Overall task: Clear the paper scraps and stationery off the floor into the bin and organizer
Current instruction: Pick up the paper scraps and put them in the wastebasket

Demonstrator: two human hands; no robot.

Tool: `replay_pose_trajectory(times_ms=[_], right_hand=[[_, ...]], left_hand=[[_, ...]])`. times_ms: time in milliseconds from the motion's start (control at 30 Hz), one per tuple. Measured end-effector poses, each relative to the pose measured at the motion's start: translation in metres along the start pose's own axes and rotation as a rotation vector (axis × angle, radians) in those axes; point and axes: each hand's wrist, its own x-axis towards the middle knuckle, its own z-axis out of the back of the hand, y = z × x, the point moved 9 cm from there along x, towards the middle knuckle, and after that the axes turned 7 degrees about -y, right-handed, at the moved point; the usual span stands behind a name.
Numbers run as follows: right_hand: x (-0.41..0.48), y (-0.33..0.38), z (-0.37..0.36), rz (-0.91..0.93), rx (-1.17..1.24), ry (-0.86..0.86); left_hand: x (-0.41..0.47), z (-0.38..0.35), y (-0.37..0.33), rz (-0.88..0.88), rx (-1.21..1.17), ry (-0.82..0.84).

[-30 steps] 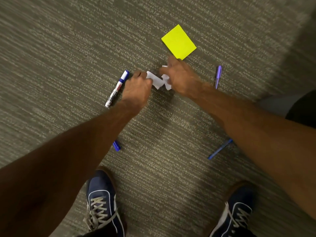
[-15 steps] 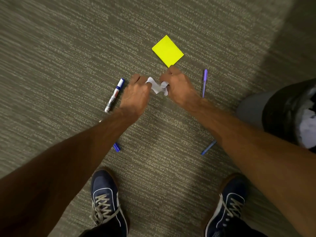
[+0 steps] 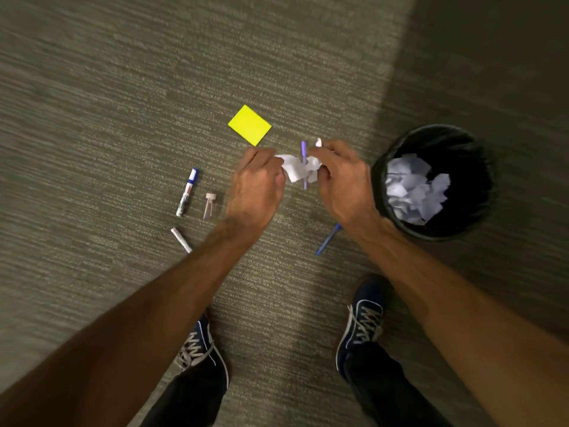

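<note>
Your left hand (image 3: 257,186) and right hand (image 3: 341,180) pinch crumpled paper scraps (image 3: 297,167) between them, above the carpet (image 3: 123,103) — the purple pen (image 3: 304,164) seems to overlap the wad. Your forearms cover part of a silver pen (image 3: 181,239) and blue pen (image 3: 328,239). The bin (image 3: 431,180), right, holds paper; marker (image 3: 187,192), clip (image 3: 209,203), yellow notepad (image 3: 249,125) lie around.

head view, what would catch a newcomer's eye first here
The yellow pad stands out brightest, lying on the carpet just beyond the hands. Next, the white paper held between the left hand and right hand. At right, the black bin holds white scraps.
</note>
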Motion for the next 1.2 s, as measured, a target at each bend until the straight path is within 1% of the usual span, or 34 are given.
replay_pose_trajectory(times_ms=[100, 200, 300, 400, 500, 633, 667, 700, 733, 767, 833, 867, 900, 933, 1000, 1067, 1133, 1200], right_hand=[[-0.009, -0.017, 0.050, -0.073, -0.017, -0.073], [-0.022, -0.048, 0.091, -0.187, -0.047, -0.116], [-0.037, -0.081, 0.120, -0.273, -0.062, -0.113], [-0.050, -0.115, 0.141, -0.359, -0.040, -0.114], [-0.062, -0.155, 0.146, -0.456, -0.080, -0.029], [-0.069, -0.194, 0.140, -0.498, -0.065, 0.044], [-0.072, -0.207, 0.136, -0.558, -0.013, 0.049], [-0.073, -0.219, 0.133, -0.662, 0.102, 0.010], [-0.077, -0.230, 0.132, -0.754, 0.130, -0.029], [-0.079, -0.238, 0.130, -0.772, 0.113, -0.025], [-0.076, -0.237, 0.125, -0.686, 0.082, 0.062], [-0.076, -0.233, 0.122, -0.606, 0.015, 0.136], [-0.077, -0.228, 0.122, -0.518, -0.110, 0.195], [-0.078, -0.223, 0.124, -0.453, -0.205, 0.218], [-0.078, -0.211, 0.129, -0.386, -0.260, 0.213], [-0.072, -0.191, 0.132, -0.273, -0.291, 0.199], [-0.070, -0.173, 0.134, -0.193, -0.326, 0.228], [-0.068, -0.154, 0.134, -0.168, -0.320, 0.269]], left_hand=[[0.006, 0.000, -0.047, -0.031, -0.069, -0.026], [0.013, -0.008, -0.090, -0.041, -0.108, -0.015], [0.021, -0.026, -0.132, -0.049, -0.131, 0.048], [0.027, -0.050, -0.165, -0.033, -0.129, 0.149], [0.026, -0.083, -0.190, -0.021, -0.123, 0.298], [0.028, -0.125, -0.206, -0.002, -0.105, 0.404], [0.028, -0.134, -0.205, 0.015, -0.097, 0.430], [0.027, -0.141, -0.205, 0.027, -0.100, 0.455], [0.027, -0.148, -0.205, 0.027, -0.108, 0.479], [0.026, -0.153, -0.205, 0.018, -0.113, 0.504], [0.024, -0.160, -0.204, -0.006, -0.096, 0.545], [0.022, -0.161, -0.203, -0.019, -0.074, 0.550], [0.021, -0.159, -0.201, -0.040, -0.039, 0.545], [0.019, -0.156, -0.199, -0.074, 0.006, 0.535], [0.017, -0.145, -0.199, -0.153, 0.085, 0.510], [0.017, -0.128, -0.197, -0.189, 0.137, 0.468], [0.016, -0.110, -0.190, -0.170, 0.186, 0.432], [0.014, -0.093, -0.180, -0.133, 0.227, 0.418]])
